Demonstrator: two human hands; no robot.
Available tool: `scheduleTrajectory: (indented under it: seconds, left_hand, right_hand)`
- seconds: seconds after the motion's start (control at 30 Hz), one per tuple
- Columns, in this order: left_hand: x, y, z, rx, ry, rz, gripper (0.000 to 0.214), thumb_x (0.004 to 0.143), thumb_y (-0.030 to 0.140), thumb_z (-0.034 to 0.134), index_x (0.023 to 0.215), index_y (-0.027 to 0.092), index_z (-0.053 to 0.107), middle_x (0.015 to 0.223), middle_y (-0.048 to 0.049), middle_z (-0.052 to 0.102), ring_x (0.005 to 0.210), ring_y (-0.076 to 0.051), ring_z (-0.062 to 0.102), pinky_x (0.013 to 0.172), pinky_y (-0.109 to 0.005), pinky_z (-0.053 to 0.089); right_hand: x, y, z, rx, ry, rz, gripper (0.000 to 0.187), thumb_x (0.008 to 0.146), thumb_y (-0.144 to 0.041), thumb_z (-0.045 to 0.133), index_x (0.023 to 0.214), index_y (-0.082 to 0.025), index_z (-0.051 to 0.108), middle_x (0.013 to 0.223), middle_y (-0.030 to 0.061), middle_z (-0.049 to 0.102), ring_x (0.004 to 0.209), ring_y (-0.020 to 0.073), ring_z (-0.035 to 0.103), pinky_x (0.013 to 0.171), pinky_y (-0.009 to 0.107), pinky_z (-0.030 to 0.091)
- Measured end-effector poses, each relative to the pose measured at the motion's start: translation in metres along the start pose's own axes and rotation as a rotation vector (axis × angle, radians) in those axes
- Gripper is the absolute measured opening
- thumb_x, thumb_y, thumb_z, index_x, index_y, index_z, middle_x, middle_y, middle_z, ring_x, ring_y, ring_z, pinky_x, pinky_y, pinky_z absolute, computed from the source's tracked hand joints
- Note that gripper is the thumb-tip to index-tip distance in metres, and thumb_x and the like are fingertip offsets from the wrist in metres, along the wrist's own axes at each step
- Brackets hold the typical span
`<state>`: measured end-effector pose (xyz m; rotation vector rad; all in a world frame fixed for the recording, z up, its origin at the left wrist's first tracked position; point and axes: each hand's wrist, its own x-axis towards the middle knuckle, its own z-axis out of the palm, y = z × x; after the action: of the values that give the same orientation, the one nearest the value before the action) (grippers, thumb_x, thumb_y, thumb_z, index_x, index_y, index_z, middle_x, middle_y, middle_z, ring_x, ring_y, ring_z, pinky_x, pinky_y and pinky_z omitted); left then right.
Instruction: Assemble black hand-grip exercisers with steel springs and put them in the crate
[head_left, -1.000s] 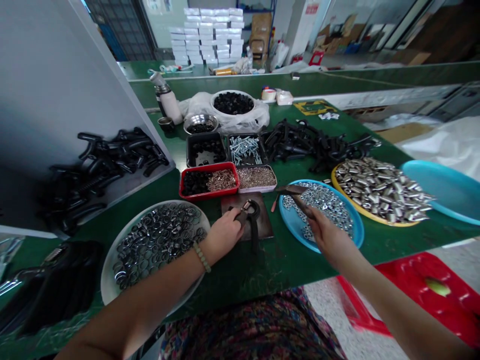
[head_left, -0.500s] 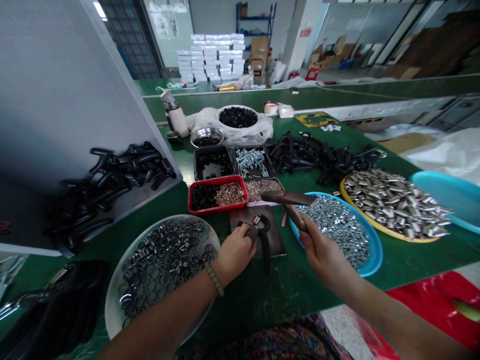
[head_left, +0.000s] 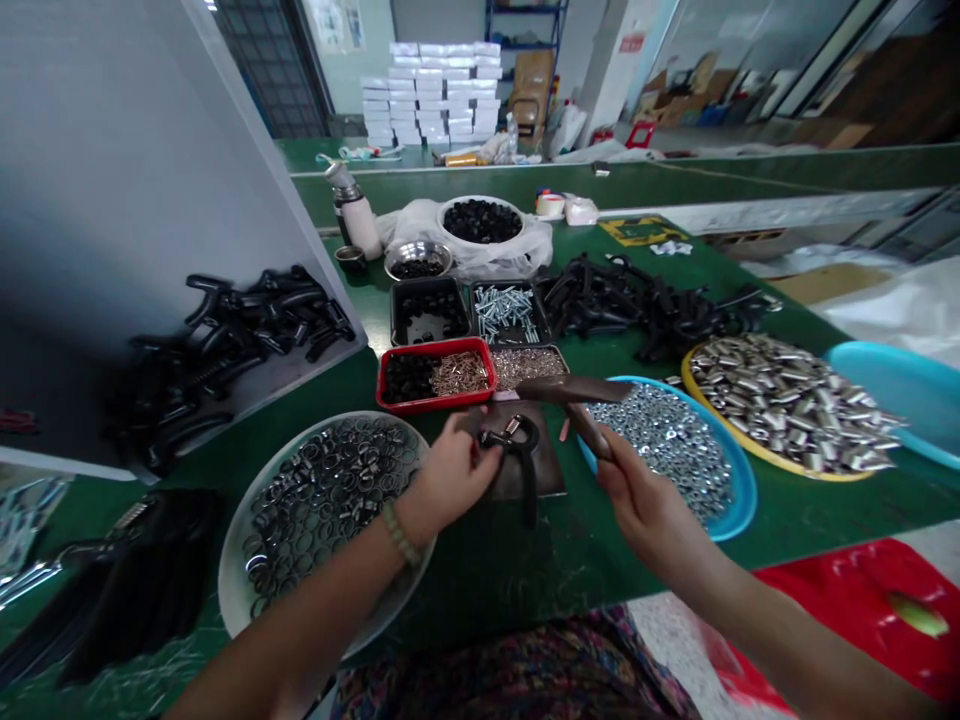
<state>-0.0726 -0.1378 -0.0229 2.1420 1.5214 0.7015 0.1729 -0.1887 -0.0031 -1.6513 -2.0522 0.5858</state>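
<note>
In my right hand [head_left: 637, 480] is a hammer [head_left: 570, 390], its wooden handle gripped and its dark head raised above the bench. My left hand [head_left: 457, 465] pinches the left end of a black curved handle part [head_left: 529, 480], thumb below and fingers above. A small shiny spring-like metal piece [head_left: 513, 425] sits at the top of that part. Underneath lies a flat metal plate [head_left: 551, 470]. My fingers cover the part's left end. The hammer head hangs over the plate's far edge, apart from the black part.
A round tray [head_left: 232, 580] of metal rings stands left, a blue tray [head_left: 742, 515] of small metal pieces right. A red tray [head_left: 397, 405] lies beyond the plate. The yellow tray [head_left: 795, 470] holds metal sleeves. Black handles [head_left: 255, 315] pile by a grey panel [head_left: 150, 150].
My left hand has shifted slightly left on the black part, its thumb now showing apart from the fingers. The hammer stays raised in my right hand. The camera view has tilted a little.
</note>
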Motion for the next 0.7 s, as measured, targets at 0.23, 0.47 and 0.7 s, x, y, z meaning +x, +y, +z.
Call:
scheduleTrajectory:
  seconds: [0.23, 0.47, 0.7]
  left_hand:
    - [0.127, 0.010, -0.010, 0.345, -0.088, 0.191, 0.026, 0.091, 0.031, 0.050, 0.090, 0.012, 0.068, 0.098, -0.0121, 0.066, 0.096, -0.023, 0.060, 0.087, -0.036, 0.044]
    - [0.159, 0.019, 0.045, 0.454, -0.173, 0.227, 0.017, 0.088, 0.022, 0.053, 0.087, 0.013, 0.068, 0.103, -0.0130, 0.067, 0.105, -0.028, 0.058, 0.091, -0.045, 0.039]
    - [0.153, 0.011, 0.025, 0.259, -0.093, 0.127, 0.030, 0.096, 0.029, 0.040, 0.097, 0.013, 0.065, 0.093, -0.0109, 0.071, 0.089, -0.020, 0.066, 0.082, -0.030, 0.046]
  right_hand:
    - [-0.007, 0.001, -0.006, -0.051, -0.057, 0.007, 0.048, 0.096, -0.034, 0.034, 0.141, -0.021, 0.042, 0.116, 0.0103, 0.069, 0.097, 0.0258, 0.069, 0.077, 0.036, 0.056]
    - [-0.014, 0.043, -0.019, -0.277, 0.188, 0.174, 0.049, 0.096, -0.038, 0.032, 0.141, -0.022, 0.043, 0.105, 0.0109, 0.072, 0.077, 0.0250, 0.072, 0.064, 0.034, 0.056]
    - [-0.011, 0.121, -0.031, -0.881, 0.197, 0.266, 0.049, 0.095, -0.038, 0.036, 0.138, -0.018, 0.049, 0.094, 0.0157, 0.068, 0.068, 0.0270, 0.064, 0.055, 0.037, 0.047]
